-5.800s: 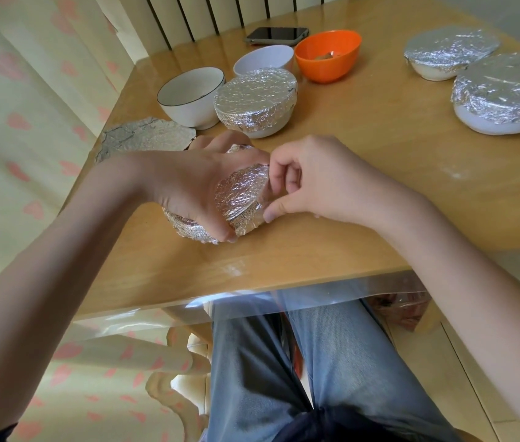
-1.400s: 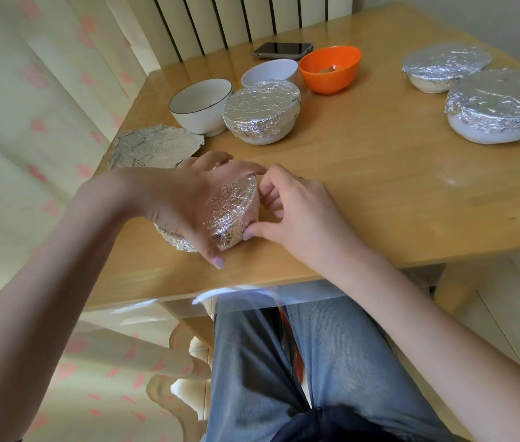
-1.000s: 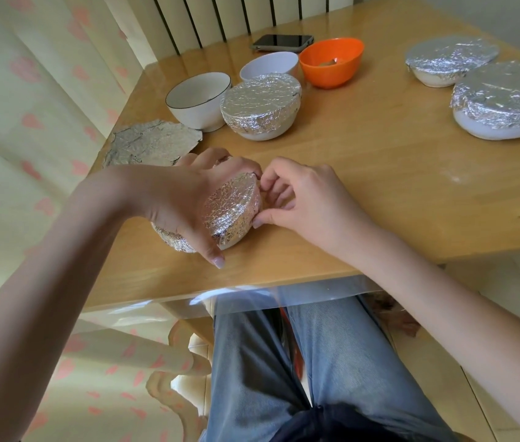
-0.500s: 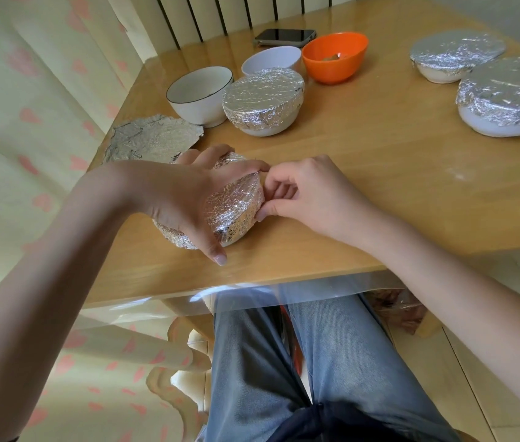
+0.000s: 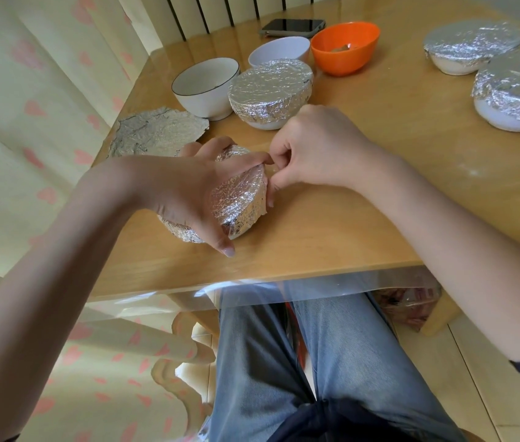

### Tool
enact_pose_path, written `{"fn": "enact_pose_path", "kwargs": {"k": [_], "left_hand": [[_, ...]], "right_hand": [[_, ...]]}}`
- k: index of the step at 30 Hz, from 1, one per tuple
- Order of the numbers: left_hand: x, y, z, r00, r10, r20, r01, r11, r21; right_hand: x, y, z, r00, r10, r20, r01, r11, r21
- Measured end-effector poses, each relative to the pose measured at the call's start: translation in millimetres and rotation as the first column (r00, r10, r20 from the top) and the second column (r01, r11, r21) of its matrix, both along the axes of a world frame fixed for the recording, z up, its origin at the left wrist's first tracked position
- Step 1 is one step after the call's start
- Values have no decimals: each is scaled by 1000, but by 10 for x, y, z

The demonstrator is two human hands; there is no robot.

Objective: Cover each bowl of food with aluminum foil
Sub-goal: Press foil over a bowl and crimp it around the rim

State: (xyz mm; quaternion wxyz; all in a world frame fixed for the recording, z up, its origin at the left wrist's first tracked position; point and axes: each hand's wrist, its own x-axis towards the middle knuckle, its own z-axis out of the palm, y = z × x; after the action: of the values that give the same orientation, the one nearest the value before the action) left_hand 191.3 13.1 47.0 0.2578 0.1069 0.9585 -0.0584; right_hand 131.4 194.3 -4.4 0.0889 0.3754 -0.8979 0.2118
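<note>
Wooden table (image 5: 379,173) holds your tilted foil-wrapped bowl (image 5: 236,199): left hand (image 5: 188,189) clasps it, right hand (image 5: 309,151) pinches its rim foil; food may spill, foil tear.

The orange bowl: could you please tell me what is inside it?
The orange bowl is uncovered; a little brownish food shows at the bottom. What food it is cannot be made out.

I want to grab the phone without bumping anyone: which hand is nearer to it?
Right. The right hand is by the wrapped bowl's far edge, closer to the phone. The left hand grips that bowl nearer the table's front edge.
</note>
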Motion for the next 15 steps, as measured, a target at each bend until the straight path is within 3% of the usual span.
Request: {"fn": "enact_pose_path", "kwargs": {"k": [6, 15], "left_hand": [[7, 17, 36, 1000, 5, 10, -5, 1000, 21], [-5, 12, 19, 1000, -4, -4, 4, 1000, 18]], "right_hand": [[3, 127, 0, 995, 83, 50, -82, 996, -26], [22, 50, 163, 999, 44, -4, -44, 999, 18]]}}
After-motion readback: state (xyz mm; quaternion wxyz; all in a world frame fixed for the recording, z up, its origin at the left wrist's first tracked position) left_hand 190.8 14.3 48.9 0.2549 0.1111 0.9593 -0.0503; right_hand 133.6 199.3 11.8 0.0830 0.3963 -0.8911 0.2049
